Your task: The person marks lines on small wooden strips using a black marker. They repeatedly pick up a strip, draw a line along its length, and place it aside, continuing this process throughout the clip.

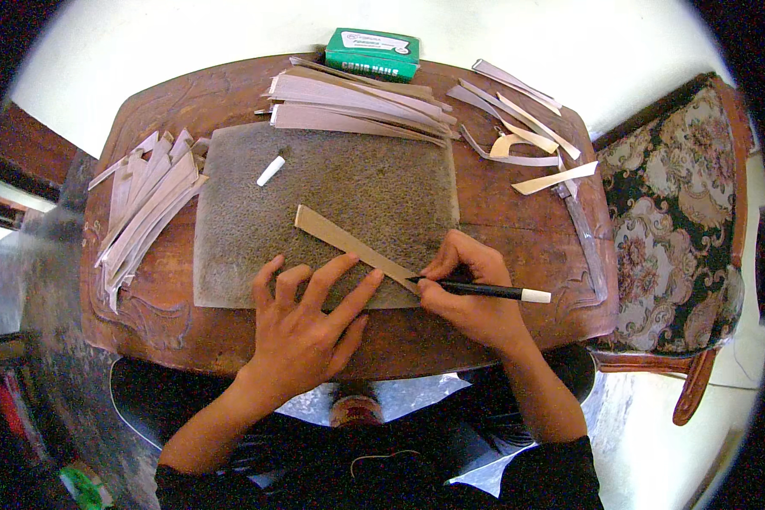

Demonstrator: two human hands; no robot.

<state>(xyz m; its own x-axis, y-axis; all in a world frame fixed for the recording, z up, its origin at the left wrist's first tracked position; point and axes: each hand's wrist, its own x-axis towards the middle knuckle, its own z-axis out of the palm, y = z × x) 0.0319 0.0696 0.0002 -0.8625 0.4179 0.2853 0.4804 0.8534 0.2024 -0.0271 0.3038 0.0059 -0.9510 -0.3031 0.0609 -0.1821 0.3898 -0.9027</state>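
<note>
A tan tapered strip (336, 234) lies slantwise on a grey-brown speckled mat (229, 225). My left hand (302, 327) has its fingers spread, with fingertips resting along the strip's near edge. In my right hand (476, 285) is a black marker (484, 290) with a white end, pinched between thumb and fingers. Its tip meets the strip near the lower right end, where my right fingers partly hide the strip. Farther back on the mat lies a white marker cap (270, 171).
Stacks of similar strips lie at the mat's far edge (348, 102) and on the left (149, 204). Loose strips and curled offcuts (527, 140) sit at the far right, above a knife-like blade (582, 238). A green box (372, 53) stands behind. A floral chair (671, 221) adjoins the wooden table (518, 229).
</note>
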